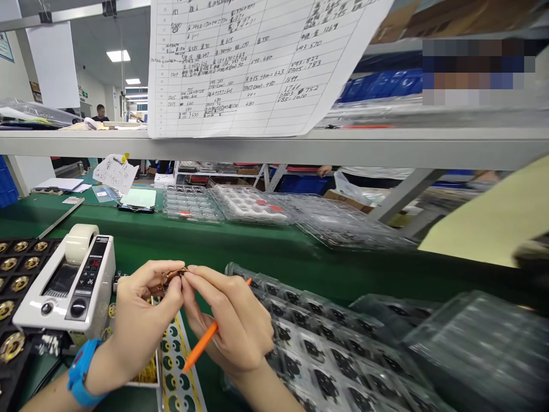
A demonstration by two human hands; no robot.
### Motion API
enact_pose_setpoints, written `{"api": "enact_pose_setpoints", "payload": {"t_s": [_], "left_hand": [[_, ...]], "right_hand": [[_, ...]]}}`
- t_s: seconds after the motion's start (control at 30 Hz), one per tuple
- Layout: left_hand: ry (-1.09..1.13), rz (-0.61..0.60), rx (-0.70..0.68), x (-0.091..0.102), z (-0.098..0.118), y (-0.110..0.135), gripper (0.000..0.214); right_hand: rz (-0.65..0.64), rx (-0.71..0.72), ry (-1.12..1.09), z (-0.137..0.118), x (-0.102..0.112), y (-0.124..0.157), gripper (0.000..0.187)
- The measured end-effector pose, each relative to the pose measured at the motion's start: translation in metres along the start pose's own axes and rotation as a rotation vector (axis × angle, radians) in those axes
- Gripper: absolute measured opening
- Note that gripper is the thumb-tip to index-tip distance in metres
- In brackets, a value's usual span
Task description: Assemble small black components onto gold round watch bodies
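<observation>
My left hand (143,320), with a blue band on its wrist, pinches a small copper-coloured part (174,276) between thumb and fingers. Much of that part is hidden by the fingertips. My right hand (234,320) meets it there, thumb and fingertips closed at the part's right edge. A slim orange stick-shaped tool (201,346) is tucked through the same right hand, slanting down to the left. Below the hands lies a sheet of round black-and-white stickers (175,366) with yellow edges. Beside it is a small box of yellow pieces (148,372), partly covered by my left wrist.
A white tape dispenser (71,286) stands at left, beside a black tray of gold-coloured round parts (19,283). Clear plastic trays of dark parts (326,349) spread at right. A shelf rail (274,150) with a handwritten sheet (240,74) crosses above. Other people are in the background.
</observation>
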State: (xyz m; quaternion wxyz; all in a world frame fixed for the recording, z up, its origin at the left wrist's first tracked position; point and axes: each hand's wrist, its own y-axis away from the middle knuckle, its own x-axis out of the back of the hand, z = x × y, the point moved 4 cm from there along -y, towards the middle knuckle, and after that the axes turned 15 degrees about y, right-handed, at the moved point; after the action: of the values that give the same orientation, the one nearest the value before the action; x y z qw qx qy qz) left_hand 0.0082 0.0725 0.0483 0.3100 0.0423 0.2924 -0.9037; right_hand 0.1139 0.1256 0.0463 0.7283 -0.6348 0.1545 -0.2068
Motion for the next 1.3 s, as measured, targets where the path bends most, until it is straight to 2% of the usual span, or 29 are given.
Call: {"api": "enact_pose_setpoints", "payload": {"t_s": [0.43, 0.87, 0.97, 1.07, 1.17, 1.3], "left_hand": [[-0.060, -0.007, -0.088, 0.002, 0.002, -0.006, 0.014], [0.002, -0.004, -0.006, 0.005, 0.002, -0.009, 0.010], [0.083, -0.028, 0.116, 0.007, -0.001, -0.012, 0.008], [0.194, -0.079, 0.267, 0.008, -0.006, -0.016, 0.011], [0.234, -0.150, 0.357, 0.009, -0.009, -0.020, 0.011], [0.251, -0.199, 0.374, 0.010, -0.010, -0.023, 0.009]], "right_hand": [[-0.041, 0.001, 0.029, -0.004, -0.003, 0.002, 0.011], [-0.096, 0.012, 0.018, -0.004, -0.005, 0.003, 0.017], [-0.136, -0.073, -0.143, 0.000, -0.003, 0.003, 0.018], [-0.185, -0.284, -0.298, 0.016, 0.000, 0.002, 0.017], [-0.229, -0.450, -0.340, 0.034, 0.002, 0.001, 0.014], [-0.386, -0.408, -0.428, 0.042, -0.003, -0.007, 0.011]]}}
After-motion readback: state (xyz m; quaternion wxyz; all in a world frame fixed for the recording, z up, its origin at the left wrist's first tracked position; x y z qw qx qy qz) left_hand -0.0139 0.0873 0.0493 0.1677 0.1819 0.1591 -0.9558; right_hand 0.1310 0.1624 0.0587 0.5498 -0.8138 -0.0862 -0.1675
